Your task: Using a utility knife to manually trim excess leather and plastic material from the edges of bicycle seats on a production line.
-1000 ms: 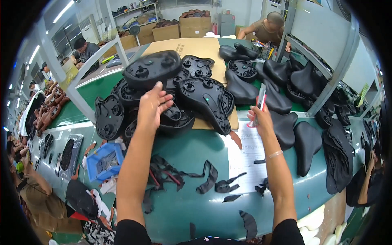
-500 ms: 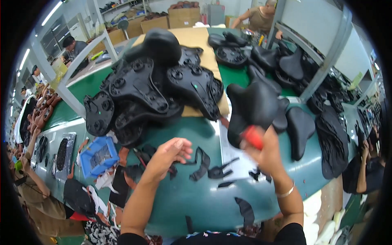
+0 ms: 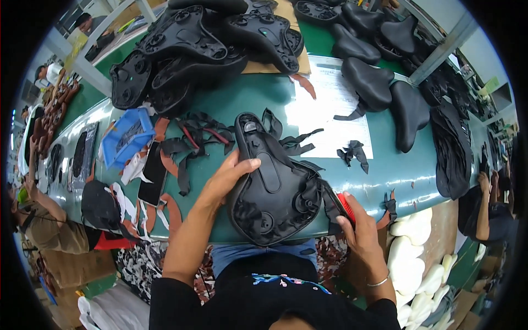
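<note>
A black bicycle saddle (image 3: 250, 201) lies underside up near the table's front edge, its narrow nose pointing away from me. My left hand (image 3: 226, 177) grips its left side, with the thumb on the underside. In my right hand (image 3: 360, 234) is a red-handled tool (image 3: 345, 207), held at the saddle's right rear edge. A strip of black cover material (image 3: 331, 210) hangs from that edge, close to the tool; whether my fingers also pinch it I cannot tell. The tool's working end is hard to make out.
Upturned saddles (image 3: 184, 38) are piled at the back left. Finished-looking saddles (image 3: 367, 82) stand right, beside a paper sheet (image 3: 335, 110). Black offcuts (image 3: 355, 155), a blue bin (image 3: 127, 137) and a dark phone-like slab (image 3: 152, 181) lie around. A metal post (image 3: 443, 52) rises at right.
A saddle from the right is now upside down in front of me. My left hand has closed on it. The red-handled tool has come down to its edge. The view has tilted downward.
</note>
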`<state>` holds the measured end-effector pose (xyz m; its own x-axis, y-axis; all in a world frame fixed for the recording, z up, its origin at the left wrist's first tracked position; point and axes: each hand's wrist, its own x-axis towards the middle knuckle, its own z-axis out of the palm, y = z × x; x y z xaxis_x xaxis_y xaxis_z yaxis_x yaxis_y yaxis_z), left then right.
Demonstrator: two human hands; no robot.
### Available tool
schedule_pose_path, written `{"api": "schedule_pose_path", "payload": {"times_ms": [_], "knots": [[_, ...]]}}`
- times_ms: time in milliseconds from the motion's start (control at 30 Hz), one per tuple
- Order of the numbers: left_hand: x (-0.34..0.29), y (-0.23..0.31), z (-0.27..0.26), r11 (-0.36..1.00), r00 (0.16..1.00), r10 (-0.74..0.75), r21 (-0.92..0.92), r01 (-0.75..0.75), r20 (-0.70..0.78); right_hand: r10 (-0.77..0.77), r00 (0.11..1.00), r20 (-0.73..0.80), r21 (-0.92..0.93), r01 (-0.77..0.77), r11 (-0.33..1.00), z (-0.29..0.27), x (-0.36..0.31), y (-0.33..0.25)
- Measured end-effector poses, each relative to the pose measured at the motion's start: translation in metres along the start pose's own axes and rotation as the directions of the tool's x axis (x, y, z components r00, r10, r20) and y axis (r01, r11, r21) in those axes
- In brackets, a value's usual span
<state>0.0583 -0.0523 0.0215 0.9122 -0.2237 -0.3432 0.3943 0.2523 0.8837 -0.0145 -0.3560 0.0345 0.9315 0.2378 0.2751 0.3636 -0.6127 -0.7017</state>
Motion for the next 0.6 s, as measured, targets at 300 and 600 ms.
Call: {"api": "schedule_pose_path", "payload": {"times_ms": [300, 600], "knots": [[0.001, 0.031, 0.010, 0.971, 0.997, 0.033, 0.233, -0.047, 0.065, -0.203, 0.826, 0.526, -0.446, 0.471, 0.761, -0.011, 0.043, -0.005], [-0.044, -0.005, 0.013, 0.985, 0.954, 0.145, 0.126, -0.115, -0.262, 0.170, 0.958, 0.233, -0.343, -0.083, 0.936, 0.041, -0.063, -0.034]]}}
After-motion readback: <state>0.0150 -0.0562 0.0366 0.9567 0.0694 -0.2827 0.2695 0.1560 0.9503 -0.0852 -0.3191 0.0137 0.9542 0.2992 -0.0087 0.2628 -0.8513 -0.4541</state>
